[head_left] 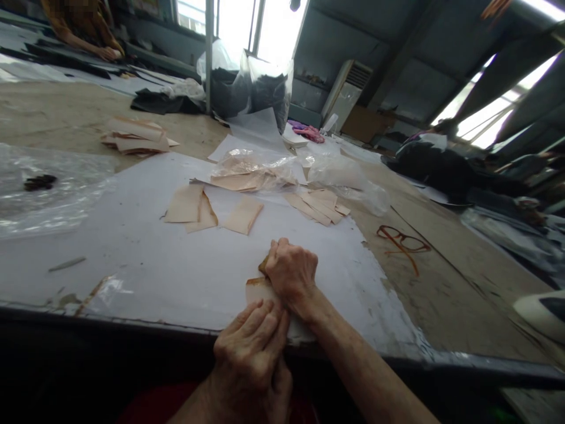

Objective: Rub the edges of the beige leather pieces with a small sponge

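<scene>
My right hand [291, 274] is closed in a fist over a small tan tool or pad, pressing it on a pale beige leather piece [258, 290] near the table's front edge. My left hand [252, 341] lies flat with fingers together, holding down the near end of that same piece. The piece rests on a large white sheet [145, 259]. Most of the piece is hidden under my hands.
More beige cut pieces [207, 212] and a clear bag of them [253, 171] lie further back. Brown glasses [401, 240] rest to the right. A clear plastic bag [44, 188] sits left. Another stack [135, 136] lies far left. A person [83, 26] works at the far table.
</scene>
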Tool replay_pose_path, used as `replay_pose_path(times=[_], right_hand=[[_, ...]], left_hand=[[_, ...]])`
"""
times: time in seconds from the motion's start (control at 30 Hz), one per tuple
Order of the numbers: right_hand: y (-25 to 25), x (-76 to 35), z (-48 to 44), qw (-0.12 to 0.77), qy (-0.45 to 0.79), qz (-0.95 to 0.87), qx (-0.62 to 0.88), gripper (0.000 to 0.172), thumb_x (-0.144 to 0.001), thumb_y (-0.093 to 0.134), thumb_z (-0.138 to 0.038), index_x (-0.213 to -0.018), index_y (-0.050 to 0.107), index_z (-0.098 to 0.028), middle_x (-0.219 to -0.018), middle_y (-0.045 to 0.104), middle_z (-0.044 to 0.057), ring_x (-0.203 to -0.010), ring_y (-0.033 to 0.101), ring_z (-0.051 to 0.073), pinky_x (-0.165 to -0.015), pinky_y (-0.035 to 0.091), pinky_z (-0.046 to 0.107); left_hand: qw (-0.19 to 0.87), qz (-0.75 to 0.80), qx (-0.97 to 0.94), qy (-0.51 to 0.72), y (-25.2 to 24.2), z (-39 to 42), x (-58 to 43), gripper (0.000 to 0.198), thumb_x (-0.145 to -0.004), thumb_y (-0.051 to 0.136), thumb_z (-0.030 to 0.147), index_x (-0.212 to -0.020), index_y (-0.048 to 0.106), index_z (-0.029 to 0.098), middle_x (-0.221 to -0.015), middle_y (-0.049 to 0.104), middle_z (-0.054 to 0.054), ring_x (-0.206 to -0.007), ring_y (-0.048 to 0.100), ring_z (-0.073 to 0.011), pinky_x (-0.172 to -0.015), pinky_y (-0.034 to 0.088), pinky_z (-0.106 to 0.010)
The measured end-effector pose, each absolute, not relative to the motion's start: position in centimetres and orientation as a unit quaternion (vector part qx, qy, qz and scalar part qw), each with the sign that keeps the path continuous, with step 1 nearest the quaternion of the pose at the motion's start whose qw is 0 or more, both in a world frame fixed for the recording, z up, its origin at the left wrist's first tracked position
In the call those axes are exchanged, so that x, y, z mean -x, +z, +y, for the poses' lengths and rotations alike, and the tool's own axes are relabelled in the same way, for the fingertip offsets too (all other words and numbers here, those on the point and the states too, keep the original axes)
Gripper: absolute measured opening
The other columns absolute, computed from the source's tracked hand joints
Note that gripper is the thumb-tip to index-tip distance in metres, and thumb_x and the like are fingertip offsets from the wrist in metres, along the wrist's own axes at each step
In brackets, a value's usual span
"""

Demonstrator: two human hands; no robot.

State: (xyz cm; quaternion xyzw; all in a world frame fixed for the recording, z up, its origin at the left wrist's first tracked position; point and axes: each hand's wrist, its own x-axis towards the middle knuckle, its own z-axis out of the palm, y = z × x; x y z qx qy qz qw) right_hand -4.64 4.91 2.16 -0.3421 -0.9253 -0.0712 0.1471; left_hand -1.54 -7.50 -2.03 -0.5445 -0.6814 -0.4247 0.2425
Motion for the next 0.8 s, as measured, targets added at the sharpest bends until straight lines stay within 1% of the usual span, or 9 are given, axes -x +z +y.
replay_pose_path(times=[0.17,0.27,0.37,0.47,0.57,0.7,0.8], right_hand=[[2.3,5.9,6.5,0.189,-0.050,-0.893,0.405,0.029,-0.089,0.032,-0.027,-0.077,0.055,-0.015,-0.065,0.064,0.008,-0.058,0.060,0.017,-0.051,0.033,0.023],[3.2,5.0,6.8,0.210,-0.011,-0.871,0.444,0.031,-0.090,0.031,-0.028,-0.077,0.057,-0.015,-0.066,0.063,0.007,-0.059,0.058,0.015,-0.052,0.030,0.022],[3.7,3.5,6.1,0.219,-0.003,-0.897,0.383,0.031,-0.090,0.032,-0.028,-0.075,0.057,-0.016,-0.063,0.062,0.005,-0.058,0.057,0.014,-0.050,0.025,0.022],[3.3,2.5,4.8,0.194,-0.020,-0.931,0.308,0.029,-0.089,0.034,-0.028,-0.074,0.055,-0.016,-0.059,0.061,0.002,-0.054,0.055,0.013,-0.047,0.020,0.023],[2.4,2.4,4.0,0.180,-0.051,-0.938,0.293,0.028,-0.089,0.034,-0.027,-0.073,0.054,-0.015,-0.060,0.061,0.003,-0.051,0.054,0.012,-0.046,0.017,0.024],[2.0,2.9,3.9,0.176,-0.100,-0.937,0.285,0.028,-0.089,0.033,-0.027,-0.072,0.052,-0.015,-0.062,0.061,0.004,-0.049,0.055,0.014,-0.044,0.013,0.024],[2.0,3.4,4.0,0.171,-0.118,-0.933,0.295,0.027,-0.089,0.033,-0.027,-0.072,0.051,-0.015,-0.060,0.061,0.004,-0.048,0.056,0.014,-0.042,0.012,0.024]], left_hand=[[0.239,-0.678,0.549,-0.426,-2.0,-7.6,1.6,0.049,-0.055,0.043,0.011,-0.101,0.061,0.008,-0.099,0.063,-0.010,-0.095,0.057,-0.0235,-0.087,0.046,-0.038],[0.236,-0.670,0.554,-0.434,-1.9,-7.6,1.6,0.050,-0.055,0.043,0.012,-0.102,0.060,0.008,-0.099,0.063,-0.010,-0.093,0.057,-0.0228,-0.088,0.045,-0.037],[0.218,-0.667,0.560,-0.440,-2.0,-7.7,1.6,0.050,-0.056,0.044,0.013,-0.104,0.058,0.007,-0.100,0.062,-0.010,-0.093,0.055,-0.0230,-0.089,0.044,-0.038],[0.196,-0.667,0.553,-0.458,-2.2,-7.9,1.5,0.047,-0.056,0.045,0.011,-0.101,0.059,0.008,-0.098,0.060,-0.012,-0.093,0.054,-0.0244,-0.085,0.046,-0.038],[0.192,-0.664,0.546,-0.473,-2.3,-7.9,1.5,0.041,-0.058,0.047,0.009,-0.097,0.060,0.008,-0.094,0.059,-0.012,-0.093,0.053,-0.0244,-0.081,0.048,-0.035],[0.221,-0.655,0.539,-0.481,-2.3,-7.9,1.3,0.039,-0.060,0.047,0.009,-0.096,0.061,0.008,-0.092,0.061,-0.010,-0.091,0.054,-0.0220,-0.088,0.045,-0.035],[0.217,-0.673,0.525,-0.474,-2.2,-7.8,1.2,0.041,-0.060,0.047,0.009,-0.098,0.060,0.007,-0.092,0.061,-0.009,-0.092,0.054,-0.0217,-0.090,0.044,-0.035]])
